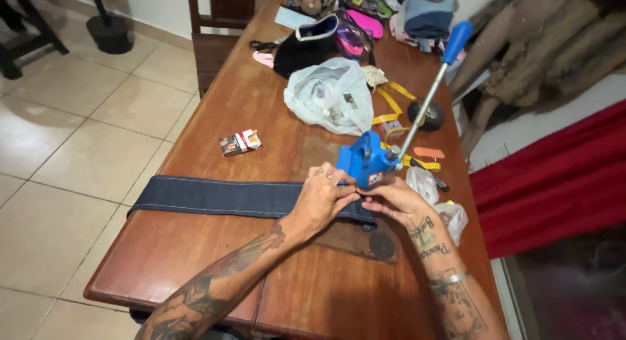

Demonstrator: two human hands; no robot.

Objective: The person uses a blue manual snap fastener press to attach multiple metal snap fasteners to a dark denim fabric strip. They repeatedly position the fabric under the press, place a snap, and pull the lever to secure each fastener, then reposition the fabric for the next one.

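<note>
Hands meet at the blue hand press (366, 161), whose long lever with a blue grip (456, 41) slants up to the right. Left hand (321, 200) pinches the end of the dark denim strip (215, 196) under the press head, fingers closed on the cloth; right hand (391, 200) grips the same end from the other side. Strip lies flat across the wooden table (215, 262), its far end hanging past the left edge. Small cardboard packet (240, 142) and a white plastic bag (332, 95) sit beyond.

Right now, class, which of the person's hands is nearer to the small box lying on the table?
The left hand. It rests on the denim strip at the blue press, on the side towards the small box; the right hand lies beyond it, under the press.
</note>
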